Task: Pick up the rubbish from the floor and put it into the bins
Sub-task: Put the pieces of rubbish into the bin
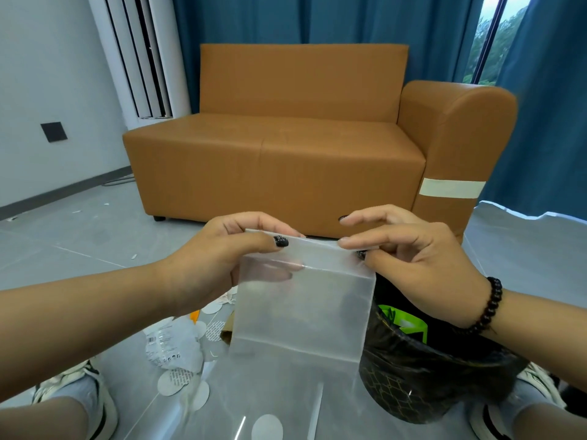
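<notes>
Both hands pinch the top strip of the clear plastic bag (301,300): left hand (219,258) at 10 o'clock, right hand (413,265) at 2. Swing it toward 4 o'clock over the black bin (428,376), crumple, then let go.

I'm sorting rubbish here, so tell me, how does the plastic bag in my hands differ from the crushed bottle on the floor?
The bag hangs flat and smooth, pinched at its top edge by the left hand and right hand; the bottle lies crumpled on the floor, untouched. The bag is frosted and plain; the bottle is printed. Both are see-through plastic.
</notes>
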Demonstrator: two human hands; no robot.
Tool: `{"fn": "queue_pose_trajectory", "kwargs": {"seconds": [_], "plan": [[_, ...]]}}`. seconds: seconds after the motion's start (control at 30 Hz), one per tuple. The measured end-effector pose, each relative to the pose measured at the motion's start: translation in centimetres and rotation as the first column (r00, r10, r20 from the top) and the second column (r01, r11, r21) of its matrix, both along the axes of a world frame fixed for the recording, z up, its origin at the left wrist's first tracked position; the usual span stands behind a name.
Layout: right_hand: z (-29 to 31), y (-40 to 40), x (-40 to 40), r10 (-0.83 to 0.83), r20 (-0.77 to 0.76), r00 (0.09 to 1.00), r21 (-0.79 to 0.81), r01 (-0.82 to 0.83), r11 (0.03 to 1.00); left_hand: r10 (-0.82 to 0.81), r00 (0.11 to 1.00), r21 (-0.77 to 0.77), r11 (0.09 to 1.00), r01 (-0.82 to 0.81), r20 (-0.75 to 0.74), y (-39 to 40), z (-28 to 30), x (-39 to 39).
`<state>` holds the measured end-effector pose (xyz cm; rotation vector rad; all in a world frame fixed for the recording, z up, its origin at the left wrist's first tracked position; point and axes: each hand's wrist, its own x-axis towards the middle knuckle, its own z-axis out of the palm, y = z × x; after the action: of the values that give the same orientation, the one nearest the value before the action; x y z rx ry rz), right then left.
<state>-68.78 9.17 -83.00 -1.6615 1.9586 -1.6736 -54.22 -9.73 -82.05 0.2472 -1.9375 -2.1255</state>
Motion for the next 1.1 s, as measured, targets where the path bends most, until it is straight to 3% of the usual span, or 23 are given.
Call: {"fn": "queue_pose_trajectory", "kwargs": {"seconds": [0.23, 0.37, 0.47, 0.67, 0.8, 0.97, 1.1], "plan": [[-0.03, 0.02, -0.13, -0.017, 0.092, 0.996, 0.023, 0.015, 1.000, 0.076, 0.997, -0.098, 0.992, -0.078, -0.023, -0.27, -0.47, -0.26], [0.40, -0.23, -0.24, 0.035, 0.431, 0.902, 0.061, -0.068, 0.996, 0.093, 0.995, -0.127, 0.987, -0.095, -0.024, -0.34, -0.52, -0.24], [0.29, -0.38, -0.34, -0.008, 0.521, 0.853, 0.137, -0.075, 0.988, 0.104, 0.994, -0.202, 0.974, -0.105, -0.015, -0.22, -0.51, -0.17], [0.17, -0.35, 0.00, -0.038, 0.408, 0.912, 0.146, -0.023, 0.989, 0.102, 0.993, -0.292, 0.953, -0.083, 0.052, 0.08, -0.52, -0.05], [0.26, -0.30, -0.21, -0.041, 0.299, 0.953, 0.055, 0.025, 0.998, 0.153, 0.985, -0.345, 0.931, -0.116, 0.082, -0.05, -0.69, -0.05], [0.56, 0.06, -0.16, -0.076, 0.121, 0.990, 0.059, 0.069, 0.996, 0.088, 0.987, -0.300, 0.953, -0.044, 0.137, 0.08, -0.62, -0.02], [0.60, 0.46, -0.02, -0.038, 0.071, 0.997, 0.084, 0.032, 0.996, 0.087, 0.985, -0.273, 0.961, -0.043, 0.151, 0.01, -0.71, -0.10]]}}
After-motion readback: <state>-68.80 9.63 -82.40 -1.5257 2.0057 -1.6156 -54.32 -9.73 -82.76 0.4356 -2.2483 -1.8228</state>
